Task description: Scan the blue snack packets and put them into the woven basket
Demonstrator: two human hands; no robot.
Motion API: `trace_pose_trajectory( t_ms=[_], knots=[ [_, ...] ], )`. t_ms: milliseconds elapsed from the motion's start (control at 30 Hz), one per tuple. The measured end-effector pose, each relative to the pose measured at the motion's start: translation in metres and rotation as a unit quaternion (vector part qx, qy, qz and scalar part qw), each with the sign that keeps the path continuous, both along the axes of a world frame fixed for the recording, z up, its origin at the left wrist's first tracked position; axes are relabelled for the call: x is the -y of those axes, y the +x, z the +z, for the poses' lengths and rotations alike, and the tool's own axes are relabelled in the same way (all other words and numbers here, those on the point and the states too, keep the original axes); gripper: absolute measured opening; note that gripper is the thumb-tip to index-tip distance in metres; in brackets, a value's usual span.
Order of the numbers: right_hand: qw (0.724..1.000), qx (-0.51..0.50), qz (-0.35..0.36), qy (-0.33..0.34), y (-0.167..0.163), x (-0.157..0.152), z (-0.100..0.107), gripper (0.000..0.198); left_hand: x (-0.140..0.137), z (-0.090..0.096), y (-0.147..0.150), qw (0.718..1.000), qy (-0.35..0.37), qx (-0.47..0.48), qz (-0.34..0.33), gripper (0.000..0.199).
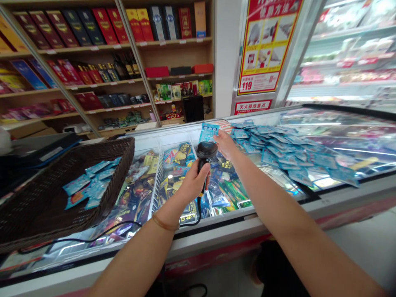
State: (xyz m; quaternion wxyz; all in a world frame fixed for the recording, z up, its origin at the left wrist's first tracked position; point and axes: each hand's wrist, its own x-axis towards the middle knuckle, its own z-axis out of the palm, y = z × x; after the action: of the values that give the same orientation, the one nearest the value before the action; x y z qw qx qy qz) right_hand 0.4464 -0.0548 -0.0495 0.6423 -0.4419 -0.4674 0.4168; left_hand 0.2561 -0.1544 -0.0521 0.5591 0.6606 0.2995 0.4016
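My left hand (195, 181) is wrapped round the handle of a black barcode scanner (207, 150), its head tilted up and away from me. Just beyond the scanner, my right hand (225, 144) pinches a light blue packet (208, 131) by its right side. A large heap of similar blue packets (281, 150) lies on the freezer's glass top to the right of my right hand. Several more blue packets (93, 181) lie in a dark brown wicker basket (40, 206) at the left.
Under the glass of the chest freezer (222, 231) are colourful ice cream packs. The scanner's black cable (123, 223) trails left across the freezer. Shelves (173, 43) with boxes and bottles stand behind. A glass-fronted display fridge (349, 62) is at the right.
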Motion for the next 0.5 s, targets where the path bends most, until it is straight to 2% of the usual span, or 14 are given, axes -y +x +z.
trace_pose_trajectory(
  t_ms=[100,233,367,500],
  knots=[
    [0.999,-0.031,-0.004,-0.033,-0.005,-0.002,-0.004,0.018,-0.003,0.008,0.002,0.997,-0.028,0.03,0.068,0.045],
    [0.997,-0.024,-0.014,-0.074,-0.036,-0.012,-0.002,0.015,-0.01,0.034,-0.013,0.976,-0.072,0.087,0.185,0.042],
    [0.995,-0.001,0.065,-0.072,-0.1,-0.034,0.017,0.01,-0.014,0.061,-0.057,0.956,-0.076,0.132,0.249,0.044],
    [0.991,0.012,0.131,-0.036,-0.189,-0.061,0.043,0.012,-0.012,0.075,-0.104,0.939,-0.059,0.172,0.293,0.045]
  ],
)
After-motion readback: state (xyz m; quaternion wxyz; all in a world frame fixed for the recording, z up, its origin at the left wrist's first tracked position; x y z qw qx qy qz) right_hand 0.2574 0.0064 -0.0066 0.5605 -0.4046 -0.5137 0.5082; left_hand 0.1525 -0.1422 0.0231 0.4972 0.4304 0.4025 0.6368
